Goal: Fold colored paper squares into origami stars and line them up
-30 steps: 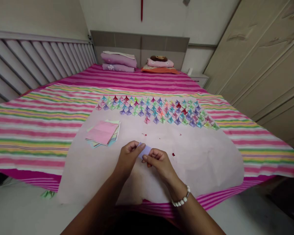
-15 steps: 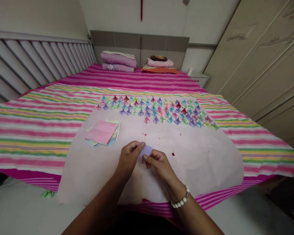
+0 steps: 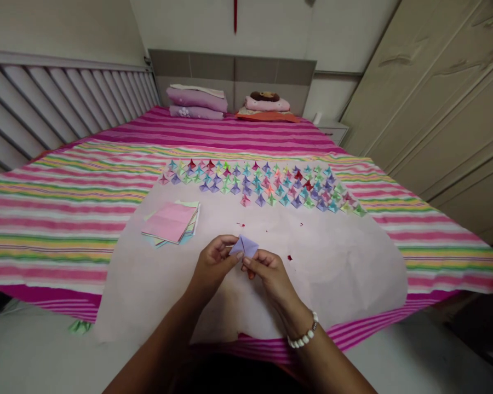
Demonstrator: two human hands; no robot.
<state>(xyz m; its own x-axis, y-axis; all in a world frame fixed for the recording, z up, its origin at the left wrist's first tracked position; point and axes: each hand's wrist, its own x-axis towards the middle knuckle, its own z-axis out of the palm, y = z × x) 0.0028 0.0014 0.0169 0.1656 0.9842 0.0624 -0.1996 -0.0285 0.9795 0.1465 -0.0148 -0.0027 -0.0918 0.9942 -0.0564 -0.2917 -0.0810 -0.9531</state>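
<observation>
A small folded piece of lavender origami paper (image 3: 245, 245) is held up between both hands, with a crease or slit running across its face. My left hand (image 3: 218, 256) pinches its left corner between thumb and fingers. On the lower right edge, my right hand (image 3: 266, 268) grips it, thumb on top; a bracelet of white beads circles that wrist. Beneath the hands lies a large pale sheet (image 3: 332, 262). Rows of folded paper pieces (image 3: 260, 200) in many colours stand along its far part. Left of my hands sits a stack of square paper (image 3: 169, 221), pink on top.
The sheet lies on a bed with a striped cover (image 3: 57, 219). Small dark red marks (image 3: 290, 258) dot the sheet. Folded purple bedding (image 3: 196, 102) and a pink pile (image 3: 267, 104) rest by the headboard. A white rail (image 3: 66, 93) runs left; a wardrobe (image 3: 439, 104) stands right.
The lavender paper has been turned or opened, from a plain square to a diamond shape with a line across it. My left thumb has moved down to its lower edge.
</observation>
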